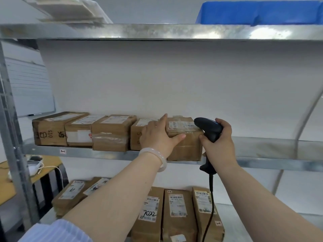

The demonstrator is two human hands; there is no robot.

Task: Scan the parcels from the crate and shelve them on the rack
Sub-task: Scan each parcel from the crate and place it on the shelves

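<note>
**Head view of a metal rack (12,130) with 3 shelves in sight.**

- The left hand (157,135) lies on the parcel (187,142). Its fingers are straight over the top left edge and its thumb stretches across the front face.
- The parcel stands on the middle shelf (262,149), at the right end of a row of 5 brown boxes, touching its neighbour (138,137).
- The right hand (220,142) grips a black scanner (208,127) by the handle. The scanner's head is just beside the parcel's upper right corner, and its cable (211,193) hangs below.
- A pale bracelet (161,160) circles the left wrist.
- The leftmost box (49,130) carries handwritten marks that seem to read "015". A small tag (63,151) on the shelf edge reads "1-1".
- On the lower shelf, further boxes carry white barcode labels. One label (149,213) has "7022" handwritten in black, and the printed text is too small to read.
- A blue crate (262,11) sits on the top shelf, at the right.
- A whiteboard (29,84) hangs beyond the rack, at the left.
</note>
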